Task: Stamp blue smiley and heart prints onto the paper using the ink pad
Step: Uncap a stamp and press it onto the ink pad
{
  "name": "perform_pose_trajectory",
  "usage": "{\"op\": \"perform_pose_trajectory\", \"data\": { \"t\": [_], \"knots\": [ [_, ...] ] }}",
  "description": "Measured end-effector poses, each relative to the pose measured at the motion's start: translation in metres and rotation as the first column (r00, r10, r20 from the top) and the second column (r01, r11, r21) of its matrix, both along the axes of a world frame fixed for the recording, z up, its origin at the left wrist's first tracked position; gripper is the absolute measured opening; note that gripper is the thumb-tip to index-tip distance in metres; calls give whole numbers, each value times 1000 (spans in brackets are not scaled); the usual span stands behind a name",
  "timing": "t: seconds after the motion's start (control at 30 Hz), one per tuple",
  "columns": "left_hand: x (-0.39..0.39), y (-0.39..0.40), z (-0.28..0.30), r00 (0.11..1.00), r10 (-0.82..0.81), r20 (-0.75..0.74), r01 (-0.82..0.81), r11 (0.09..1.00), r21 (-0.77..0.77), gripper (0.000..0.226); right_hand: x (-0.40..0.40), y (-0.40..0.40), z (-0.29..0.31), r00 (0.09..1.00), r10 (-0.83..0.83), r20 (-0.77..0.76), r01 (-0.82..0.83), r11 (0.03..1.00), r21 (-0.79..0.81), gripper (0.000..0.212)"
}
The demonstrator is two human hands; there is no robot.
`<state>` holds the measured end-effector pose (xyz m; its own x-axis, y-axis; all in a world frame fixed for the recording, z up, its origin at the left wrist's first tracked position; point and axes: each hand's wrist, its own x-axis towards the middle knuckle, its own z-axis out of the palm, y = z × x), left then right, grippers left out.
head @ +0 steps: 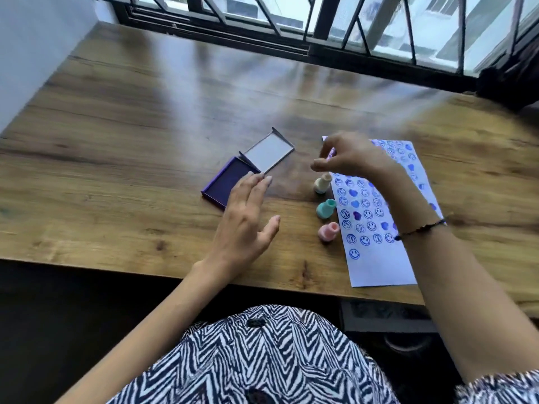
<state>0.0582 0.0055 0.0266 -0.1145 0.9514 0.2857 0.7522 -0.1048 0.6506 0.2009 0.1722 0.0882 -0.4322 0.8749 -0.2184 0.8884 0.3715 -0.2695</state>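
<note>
The white paper [379, 263] lies at the right of the table, covered with several blue smiley and heart prints. An open blue ink pad [226, 179] with its lid [269, 151] flipped back rests left of it. Three small stamps stand along the paper's left edge: cream [322, 183], teal [326, 208] and pink [329, 231]. My right hand [348, 156] hovers above the cream stamp and pinches a small purple stamp [331, 153], mostly hidden by the fingers. My left hand [248, 220] floats open, fingers spread, over the ink pad's near corner.
The wooden table [131, 141] runs back to a barred window [320, 24]. A white wall [35, 48] stands at the left. A dark object [513, 80] sits at the far right corner. My zebra-patterned clothing [262, 360] is below the near edge.
</note>
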Motion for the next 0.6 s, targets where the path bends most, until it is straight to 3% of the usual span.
{"op": "perform_pose_trajectory", "data": {
  "t": [0.07,0.17,0.23,0.27,0.37,0.43,0.6],
  "knots": [
    [4,0,2,998,26,61,-26,1000,2,51,4,-12,-7,990,43,134,-39,999,-30,33],
    [7,-3,5,984,37,175,-41,999,17,39,-3,-23,-15,990,25,140,-30,999,33,22],
    [2,-3,6,947,83,311,-86,996,-5,33,-10,-27,-15,998,-8,-63,13,996,83,16],
    [0,-3,7,900,119,419,-108,993,-50,32,-12,-31,-12,976,-23,-217,30,999,28,12],
    [-6,-4,9,623,190,759,-77,980,-182,29,-25,-55,-5,815,-92,-572,-84,958,-273,2],
    [-11,-4,7,544,205,814,-104,979,-176,24,-35,-68,-8,755,-96,-649,-164,930,-329,4],
    [-17,-12,2,492,243,836,-197,966,-165,15,-52,-82,-22,714,-114,-691,-215,904,-371,6]
  ]
}}
